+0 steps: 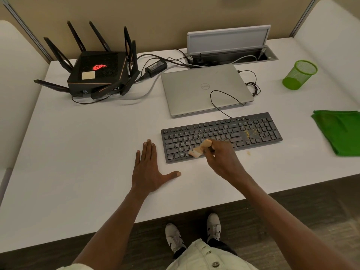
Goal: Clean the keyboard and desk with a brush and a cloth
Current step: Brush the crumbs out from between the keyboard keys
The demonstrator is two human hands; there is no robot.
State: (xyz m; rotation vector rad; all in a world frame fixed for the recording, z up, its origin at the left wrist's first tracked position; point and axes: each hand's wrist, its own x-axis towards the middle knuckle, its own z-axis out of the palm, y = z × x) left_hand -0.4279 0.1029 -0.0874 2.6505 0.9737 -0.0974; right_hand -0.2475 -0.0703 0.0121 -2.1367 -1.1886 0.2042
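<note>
Fingers [211, 148] round pale brush [196, 152]

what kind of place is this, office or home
Most likely an office workstation: beige partition panels back a white desk with a flip-up cable port, a closed laptop and a wired keyboard.

Person, head-camera view: clothing and footwear

Both forearms bare, no sleeves reaching the wrists; a pale cream garment [206, 258] with round buttons at the lower edge of view, dark trousers [222, 245] beneath, and white trainers [213, 227] with dark side stripes; a small glint, possibly a ring, on the right hand [220, 154].
</note>
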